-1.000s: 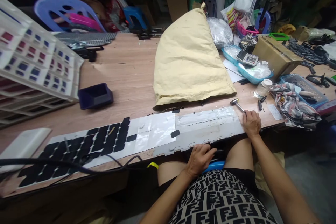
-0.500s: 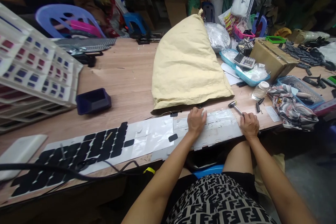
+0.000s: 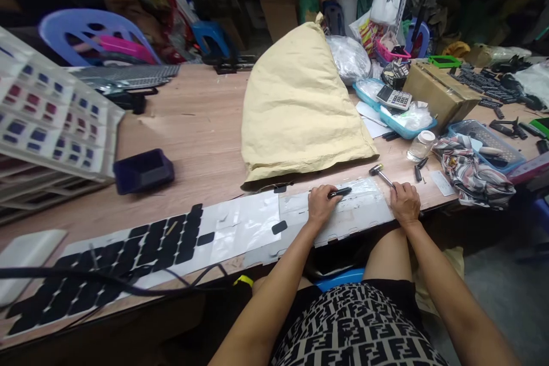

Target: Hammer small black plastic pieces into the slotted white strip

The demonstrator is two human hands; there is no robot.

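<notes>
- Left hand [image 3: 321, 205] pinches 1 slim black rod-like piece [image 3: 342, 192] over the flat white board [image 3: 364, 210]; probably light, stiff, best held near its end.
- Right hand [image 3: 405, 203] curls round the small silver metal hammer [image 3: 385, 178], beside the board; likely head-heavy.

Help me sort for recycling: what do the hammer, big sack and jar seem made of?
Hammer: polished metal, judging by its silvery glints. Sack: matt, probably paper, from its stiff creases. Jar: see-through, so clear glass or plastic; its smooth white lid is likely plastic.
</notes>
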